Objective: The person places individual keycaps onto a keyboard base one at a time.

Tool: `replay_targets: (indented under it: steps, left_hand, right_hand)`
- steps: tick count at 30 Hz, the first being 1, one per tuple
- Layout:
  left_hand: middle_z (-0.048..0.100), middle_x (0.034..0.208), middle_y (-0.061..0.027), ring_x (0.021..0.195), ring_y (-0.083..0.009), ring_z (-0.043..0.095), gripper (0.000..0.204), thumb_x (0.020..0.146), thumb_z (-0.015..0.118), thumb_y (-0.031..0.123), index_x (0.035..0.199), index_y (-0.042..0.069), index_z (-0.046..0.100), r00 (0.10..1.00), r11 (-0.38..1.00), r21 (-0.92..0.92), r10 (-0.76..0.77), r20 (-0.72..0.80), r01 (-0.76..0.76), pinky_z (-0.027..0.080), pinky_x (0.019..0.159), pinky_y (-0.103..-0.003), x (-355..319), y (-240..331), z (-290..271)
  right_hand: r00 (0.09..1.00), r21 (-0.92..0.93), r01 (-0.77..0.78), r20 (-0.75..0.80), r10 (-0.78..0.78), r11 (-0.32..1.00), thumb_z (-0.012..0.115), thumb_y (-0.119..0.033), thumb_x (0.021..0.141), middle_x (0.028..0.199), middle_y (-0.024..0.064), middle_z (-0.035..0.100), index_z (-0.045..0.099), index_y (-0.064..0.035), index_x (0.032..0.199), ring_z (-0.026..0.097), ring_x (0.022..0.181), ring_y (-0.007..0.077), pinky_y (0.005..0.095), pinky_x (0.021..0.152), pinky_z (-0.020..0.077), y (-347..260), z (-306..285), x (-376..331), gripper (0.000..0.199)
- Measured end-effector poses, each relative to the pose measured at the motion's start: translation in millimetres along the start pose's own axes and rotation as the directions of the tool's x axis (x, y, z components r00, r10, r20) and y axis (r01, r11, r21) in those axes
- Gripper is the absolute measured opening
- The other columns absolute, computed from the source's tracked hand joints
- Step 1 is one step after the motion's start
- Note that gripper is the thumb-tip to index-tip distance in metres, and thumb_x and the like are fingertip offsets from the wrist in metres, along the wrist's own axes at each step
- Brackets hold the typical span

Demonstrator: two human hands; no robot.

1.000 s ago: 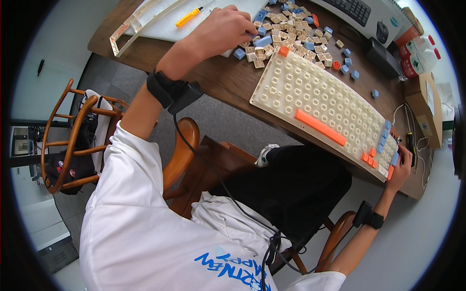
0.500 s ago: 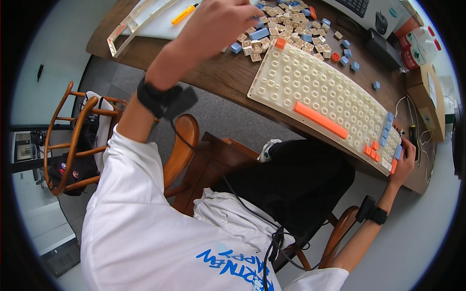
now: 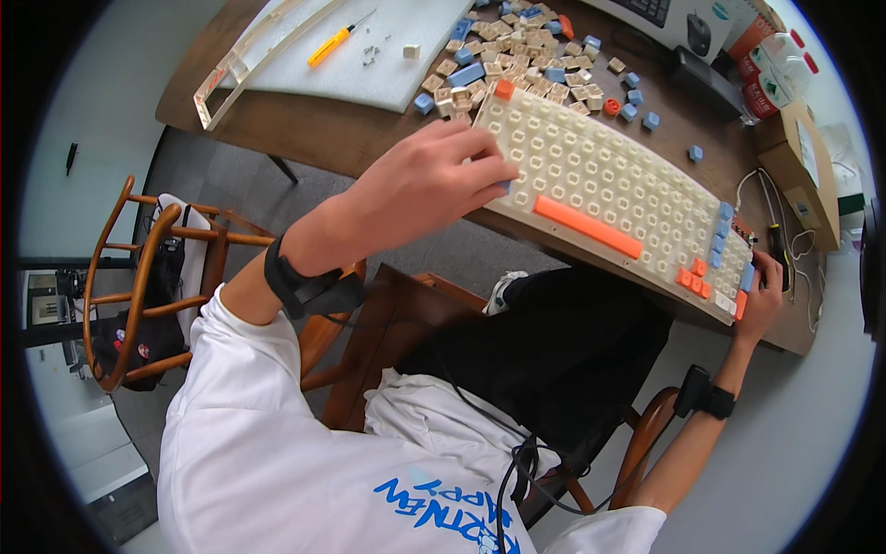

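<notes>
A cream keyboard (image 3: 609,180) with empty switch sockets, an orange space bar (image 3: 586,226) and a few blue and orange caps lies slanted on the brown table (image 3: 305,134). My left hand (image 3: 415,189) hovers over the keyboard's near left corner, fingers pinched, with a bit of a blue keycap (image 3: 505,186) showing at the fingertips. My right hand (image 3: 761,300) grips the keyboard's right end. A pile of loose beige and blue keycaps (image 3: 503,65) lies just beyond the keyboard.
A white foam mat (image 3: 369,65) carries a yellow-handled tool (image 3: 330,46) and small screws, with a white keyboard frame (image 3: 249,55) at its left edge. Boxes (image 3: 803,157) and cables crowd the table's right end. A wooden chair (image 3: 138,277) stands to my left.
My left hand has left the keycap pile and come back to the keyboard's near left corner with its fingers pinched. The right hand stays on the keyboard's end.
</notes>
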State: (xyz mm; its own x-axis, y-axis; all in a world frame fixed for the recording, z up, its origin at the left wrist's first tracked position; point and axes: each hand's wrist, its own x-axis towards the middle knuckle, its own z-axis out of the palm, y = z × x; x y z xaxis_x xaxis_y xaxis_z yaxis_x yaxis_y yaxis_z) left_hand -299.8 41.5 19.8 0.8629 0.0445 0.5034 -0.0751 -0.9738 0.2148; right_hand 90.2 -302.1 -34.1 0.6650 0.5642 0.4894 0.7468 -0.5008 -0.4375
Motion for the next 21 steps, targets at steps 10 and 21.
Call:
replay_targets:
  steps: [10, 21]
  left_hand:
    - [0.062, 0.093, -0.0080, 0.086, -0.0245, 0.066, 0.022, 0.084, 0.066, 0.002, 0.106, 0.004, 0.065, 0.995, 1.000, 0.018, -0.001, 0.100, -0.001, 0.053, 0.079, -0.036, -6, 7, -9]
    - [0.067, 0.101, -0.0090, 0.091, -0.0253, 0.067, 0.028, 0.083, 0.068, 0.005, 0.110, 0.004, 0.067, 0.995, 0.997, 0.076, 0.018, 0.101, -0.026, 0.056, 0.080, -0.036, -7, 11, -9]
  right_hand:
    - [0.999, 0.058, 0.031, -0.032, -0.029, 0.998, 0.055, 0.006, 0.090, 0.099, 0.0125, 0.065, 0.068, 0.0009, 0.101, 0.066, 0.093, 0.0275, 0.0357, 0.084, 0.0520, -17, -2, -5, 0.018]
    - [0.998, 0.065, 0.035, -0.048, -0.031, 0.997, 0.054, 0.008, 0.089, 0.100, 0.0126, 0.064, 0.068, 0.0015, 0.101, 0.065, 0.093, 0.0272, 0.0355, 0.083, 0.0515, -12, -1, -3, 0.019]
